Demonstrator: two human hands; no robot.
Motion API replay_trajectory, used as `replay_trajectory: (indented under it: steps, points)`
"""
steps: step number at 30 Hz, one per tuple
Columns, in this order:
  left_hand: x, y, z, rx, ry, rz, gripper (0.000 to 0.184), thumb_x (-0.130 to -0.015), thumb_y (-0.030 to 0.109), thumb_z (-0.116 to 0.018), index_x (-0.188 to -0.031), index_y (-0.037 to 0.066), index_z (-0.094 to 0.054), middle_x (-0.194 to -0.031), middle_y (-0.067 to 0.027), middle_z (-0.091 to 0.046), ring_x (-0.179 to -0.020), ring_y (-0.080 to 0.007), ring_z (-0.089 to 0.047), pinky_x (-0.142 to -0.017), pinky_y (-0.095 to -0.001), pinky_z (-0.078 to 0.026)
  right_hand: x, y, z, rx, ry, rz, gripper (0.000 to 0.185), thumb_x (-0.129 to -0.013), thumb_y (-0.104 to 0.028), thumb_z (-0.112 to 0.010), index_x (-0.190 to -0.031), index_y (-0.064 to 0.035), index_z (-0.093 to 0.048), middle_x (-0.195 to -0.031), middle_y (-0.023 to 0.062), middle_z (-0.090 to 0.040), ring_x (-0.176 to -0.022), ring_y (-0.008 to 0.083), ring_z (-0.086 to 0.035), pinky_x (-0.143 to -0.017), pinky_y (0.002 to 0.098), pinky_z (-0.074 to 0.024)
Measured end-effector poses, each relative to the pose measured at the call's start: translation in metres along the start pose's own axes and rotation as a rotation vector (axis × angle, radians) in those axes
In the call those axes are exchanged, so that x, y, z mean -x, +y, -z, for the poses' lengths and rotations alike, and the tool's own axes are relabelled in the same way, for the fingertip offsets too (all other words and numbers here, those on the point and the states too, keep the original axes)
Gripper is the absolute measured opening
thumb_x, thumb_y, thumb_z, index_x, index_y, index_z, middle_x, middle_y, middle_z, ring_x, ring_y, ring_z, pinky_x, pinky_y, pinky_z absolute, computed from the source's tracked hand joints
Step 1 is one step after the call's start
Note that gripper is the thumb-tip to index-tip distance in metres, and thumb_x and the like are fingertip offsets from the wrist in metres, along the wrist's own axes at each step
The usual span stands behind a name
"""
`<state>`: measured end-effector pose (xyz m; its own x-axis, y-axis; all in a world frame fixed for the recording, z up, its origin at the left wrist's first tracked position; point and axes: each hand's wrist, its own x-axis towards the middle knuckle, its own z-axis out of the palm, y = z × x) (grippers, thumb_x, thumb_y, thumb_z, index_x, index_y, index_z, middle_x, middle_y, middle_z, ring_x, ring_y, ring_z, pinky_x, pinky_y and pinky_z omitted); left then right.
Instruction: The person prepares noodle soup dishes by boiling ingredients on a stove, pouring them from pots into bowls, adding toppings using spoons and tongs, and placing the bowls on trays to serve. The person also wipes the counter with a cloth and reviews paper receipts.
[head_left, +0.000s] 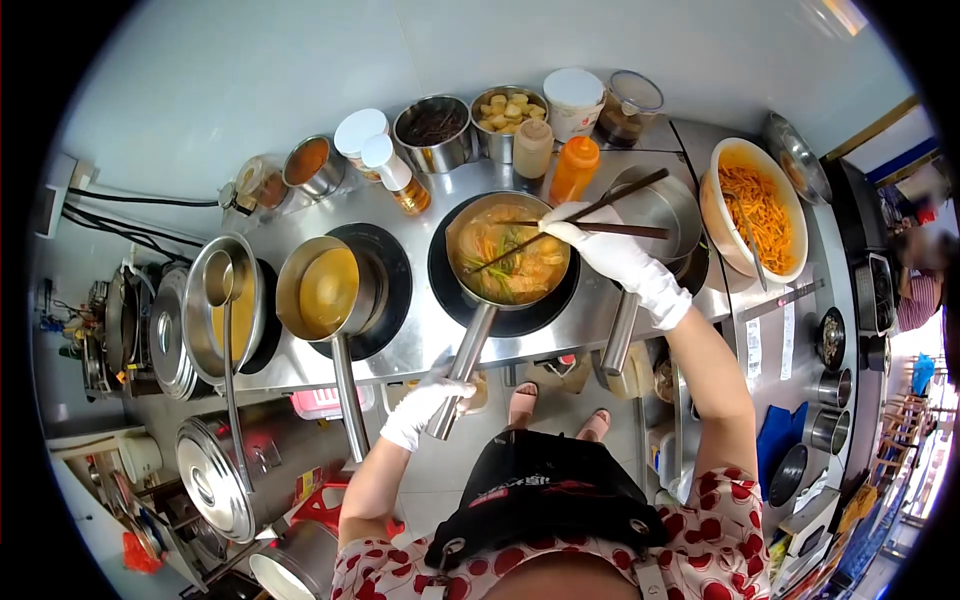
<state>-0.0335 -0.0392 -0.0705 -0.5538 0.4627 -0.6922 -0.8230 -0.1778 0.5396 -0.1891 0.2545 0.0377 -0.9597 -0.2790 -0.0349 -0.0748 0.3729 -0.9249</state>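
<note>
My left hand (428, 408), in a white glove, is closed around the metal handle of a saucepan (470, 355). This pan sits on a round black burner (437, 285) and holds orange broth with green vegetables and other pieces of food. Gloved in white too, my right hand (600, 245) grips a pair of dark chopsticks (600, 205) above the pan's right rim. One chopstick slants down into the food; the other lies more level across the pan. Behind the pan stand an orange squeeze bottle (574, 170) and a pale squeeze bottle (532, 150).
To the left, a saucepan of yellow liquid (328, 290) and a large bowl with a ladle (230, 300) stand on the counter. Another saucepan (665, 215) is right of my pan. A tub of shredded orange food (716, 210) sits farther right. Containers line the wall.
</note>
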Motion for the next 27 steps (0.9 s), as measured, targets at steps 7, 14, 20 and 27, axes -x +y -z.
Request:
replay_trajectory:
  steps: [7, 14, 20, 27]
  points:
    - [-0.001, -0.018, -0.013, -0.012, -0.002, -0.093, 0.035, -0.079, 0.01, -0.069, -0.109, -0.002, -0.055, -0.067, -0.0044, -0.055, -0.052, -0.013, -0.053, -0.05, -0.0253, -0.041, 0.047, 0.024, 0.034, 0.026, 0.06, 0.042, 0.015, -0.087, -0.015, -0.063, -0.093, -0.0027, -0.068, -0.088, 0.0074, -0.068, -0.084, 0.0172, -0.063, -0.078, 0.0291, -0.0487]
    - [0.024, -0.018, -0.029, -0.12, 0.028, -0.074, 0.033, -0.078, 0.011, -0.07, -0.105, 0.0, -0.055, -0.06, -0.0045, -0.053, -0.049, -0.0139, -0.052, -0.047, -0.0254, -0.039, 0.11, -0.014, 0.051, 0.071, 0.063, 0.246, 0.01, -0.085, -0.007, -0.064, -0.09, 0.0024, -0.065, -0.092, 0.0122, -0.066, -0.087, 0.0238, -0.064, -0.079, 0.0317, -0.0504]
    - [0.066, -0.001, -0.065, -0.168, 0.033, -0.125, 0.034, -0.076, 0.009, -0.07, -0.105, -0.003, -0.056, -0.064, -0.0046, -0.056, -0.051, -0.0139, -0.053, -0.049, -0.0249, -0.042, 0.178, -0.045, 0.049, 0.504, 0.091, 0.684, 0.028, -0.076, -0.005, -0.068, -0.104, -0.0032, -0.063, -0.1, 0.0133, -0.064, -0.087, 0.0284, -0.064, -0.069, 0.0329, -0.0556]
    - [0.085, 0.008, -0.133, -0.381, -0.058, -0.129, 0.029, -0.076, 0.007, -0.068, -0.101, -0.002, -0.057, -0.068, -0.0041, -0.056, -0.052, -0.0129, -0.053, -0.05, -0.0248, -0.042, 0.262, -0.025, 0.055, 0.535, 0.498, 0.64, 0.028, -0.073, 0.001, -0.068, -0.101, -0.0026, -0.065, -0.097, 0.0148, -0.064, -0.079, 0.0255, -0.066, -0.063, 0.031, -0.0557]
